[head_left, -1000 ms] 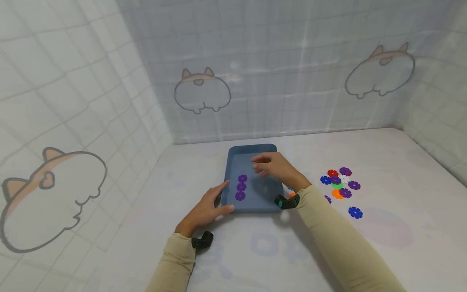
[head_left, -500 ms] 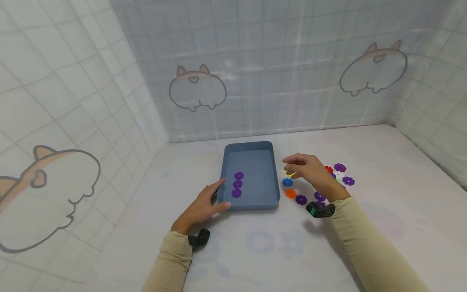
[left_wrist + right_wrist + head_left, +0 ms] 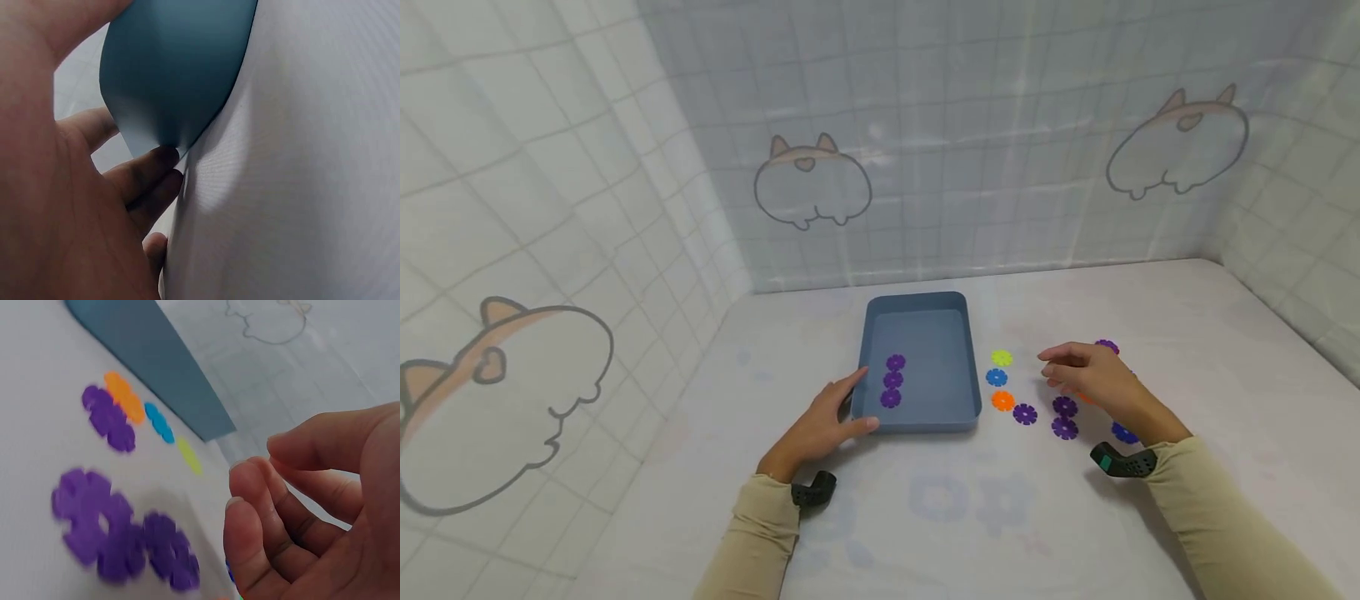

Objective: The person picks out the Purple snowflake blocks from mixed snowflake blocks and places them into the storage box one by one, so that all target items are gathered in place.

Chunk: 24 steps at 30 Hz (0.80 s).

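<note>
While the right hand (image 3: 1086, 375) hovers low over the loose flower-shaped discs on the table (image 3: 1187, 333), its fingers are loosely curled and nothing is seen between them; the right-wrist view shows thumb and fingertips (image 3: 250, 487) apart, with no disc pinched. Directly beneath and just in front of the hand lie two purple discs (image 3: 1064, 417), side by side, touching or nearly so. A third purple disc (image 3: 1025, 413) sits a little to their left, near an orange disc (image 3: 1002, 401). Beyond the orange one a blue disc (image 3: 997, 377) and a yellow-green disc (image 3: 1002, 358) form a short column just beside the tray's right wall. Partly hidden behind the hand: one more purple disc (image 3: 1107, 346) at the far side and a dark blue disc (image 3: 1123, 433) near the wrist; any others under the hand cannot be counted.

Left hand (image 3: 823, 425) rests flat against the near-left corner of the blue tray (image 3: 917, 302), fingers straight, thumb along the front wall. Judged: it steadies the tray against sliding. The left-wrist view confirms fingertips (image 3: 156, 162) touching the tray corner.

Inside the tray: three purple discs (image 3: 892, 381) in a straight column along the left side, each touching the next. Only purple is in the tray, so the sorting appears to be by colour.
</note>
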Available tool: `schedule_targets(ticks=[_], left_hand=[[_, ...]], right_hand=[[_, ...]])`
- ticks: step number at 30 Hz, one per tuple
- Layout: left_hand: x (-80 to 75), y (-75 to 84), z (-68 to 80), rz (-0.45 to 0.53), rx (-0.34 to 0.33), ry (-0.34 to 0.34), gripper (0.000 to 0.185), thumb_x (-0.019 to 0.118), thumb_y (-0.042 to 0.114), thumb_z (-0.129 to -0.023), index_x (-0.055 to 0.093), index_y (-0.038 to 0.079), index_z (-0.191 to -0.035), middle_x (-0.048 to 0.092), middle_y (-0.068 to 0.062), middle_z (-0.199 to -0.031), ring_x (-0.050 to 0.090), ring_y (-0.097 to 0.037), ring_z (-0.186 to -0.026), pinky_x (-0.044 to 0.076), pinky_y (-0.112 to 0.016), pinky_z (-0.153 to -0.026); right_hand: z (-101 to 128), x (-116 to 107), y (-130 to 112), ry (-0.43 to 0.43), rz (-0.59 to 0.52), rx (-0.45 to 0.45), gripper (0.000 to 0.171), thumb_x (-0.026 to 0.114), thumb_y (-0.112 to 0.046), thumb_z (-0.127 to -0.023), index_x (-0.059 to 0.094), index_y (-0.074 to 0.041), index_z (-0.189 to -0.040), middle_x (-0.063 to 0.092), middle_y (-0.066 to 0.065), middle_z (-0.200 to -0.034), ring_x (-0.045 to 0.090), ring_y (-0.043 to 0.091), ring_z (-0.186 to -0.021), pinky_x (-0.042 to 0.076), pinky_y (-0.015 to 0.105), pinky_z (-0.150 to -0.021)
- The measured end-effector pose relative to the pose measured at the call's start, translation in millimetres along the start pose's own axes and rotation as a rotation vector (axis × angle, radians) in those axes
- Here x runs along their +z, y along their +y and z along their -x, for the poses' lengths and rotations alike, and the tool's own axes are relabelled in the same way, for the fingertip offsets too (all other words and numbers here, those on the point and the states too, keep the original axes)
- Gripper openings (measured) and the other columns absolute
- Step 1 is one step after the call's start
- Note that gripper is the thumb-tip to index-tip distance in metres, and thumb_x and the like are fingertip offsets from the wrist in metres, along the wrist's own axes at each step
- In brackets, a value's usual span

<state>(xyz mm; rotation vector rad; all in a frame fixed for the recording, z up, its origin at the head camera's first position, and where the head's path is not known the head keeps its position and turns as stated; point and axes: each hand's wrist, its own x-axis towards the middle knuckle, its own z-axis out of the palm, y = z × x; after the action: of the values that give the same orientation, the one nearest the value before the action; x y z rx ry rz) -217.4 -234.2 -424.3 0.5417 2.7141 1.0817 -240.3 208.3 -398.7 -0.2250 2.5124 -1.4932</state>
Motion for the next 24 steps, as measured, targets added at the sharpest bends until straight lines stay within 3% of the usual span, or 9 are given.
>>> schedule_targets(ticks=[4, 8, 17, 24], left_hand=[[0.3, -0.2, -0.8, -0.002, -0.003, 0.002, 0.086, 0.066, 0.054, -0.093, 0.022, 0.029, -0.162, 0.026, -0.008, -0.163, 0.019, -0.034, -0.149, 0.02, -0.062, -0.116], [1.1, 0.7, -0.8, 0.0, -0.002, 0.005, 0.086, 0.067, 0.054, -0.092, 0.022, 0.028, -0.162, 0.027, -0.009, -0.162, 0.023, -0.033, -0.148, 0.022, -0.06, -0.115], [1.9, 0.8, -0.5, 0.007, -0.003, 0.003, 0.087, 0.067, 0.055, -0.092, 0.023, 0.027, -0.162, 0.027, -0.009, -0.162, 0.02, -0.034, -0.149, 0.02, -0.061, -0.116], [-0.2, 2.4, -1.1, 0.005, -0.012, 0.002, 0.087, 0.067, 0.055, -0.091, 0.023, 0.028, -0.162, 0.027, -0.008, -0.163, 0.021, -0.032, -0.149, 0.021, -0.06, -0.116]], right_hand=[[10, -6, 5, 0.007, 0.054, -0.019, 0.045, 0.063, -0.033, -0.1, 0.061, -0.003, -0.134, 0.065, 0.016, -0.121, 0.064, 0.027, -0.104, 0.055, 0.034, -0.081], [15, -10, 12, 0.002, 0.116, -0.035, 0.044, 0.066, -0.03, -0.099, 0.063, -0.003, -0.133, 0.064, 0.013, -0.118, 0.063, 0.026, -0.097, 0.056, 0.032, -0.077], [20, -11, 21, -0.051, 0.251, -0.092, 0.031, 0.07, -0.014, -0.094, 0.069, -0.003, -0.123, 0.067, 0.005, -0.103, 0.061, 0.022, -0.094, 0.055, 0.026, -0.075], [22, -10, 16, -0.095, 0.332, -0.126, 0.029, 0.072, -0.009, -0.09, 0.07, -0.003, -0.118, 0.067, 0.003, -0.105, 0.059, 0.022, -0.095, 0.053, 0.034, -0.08]])
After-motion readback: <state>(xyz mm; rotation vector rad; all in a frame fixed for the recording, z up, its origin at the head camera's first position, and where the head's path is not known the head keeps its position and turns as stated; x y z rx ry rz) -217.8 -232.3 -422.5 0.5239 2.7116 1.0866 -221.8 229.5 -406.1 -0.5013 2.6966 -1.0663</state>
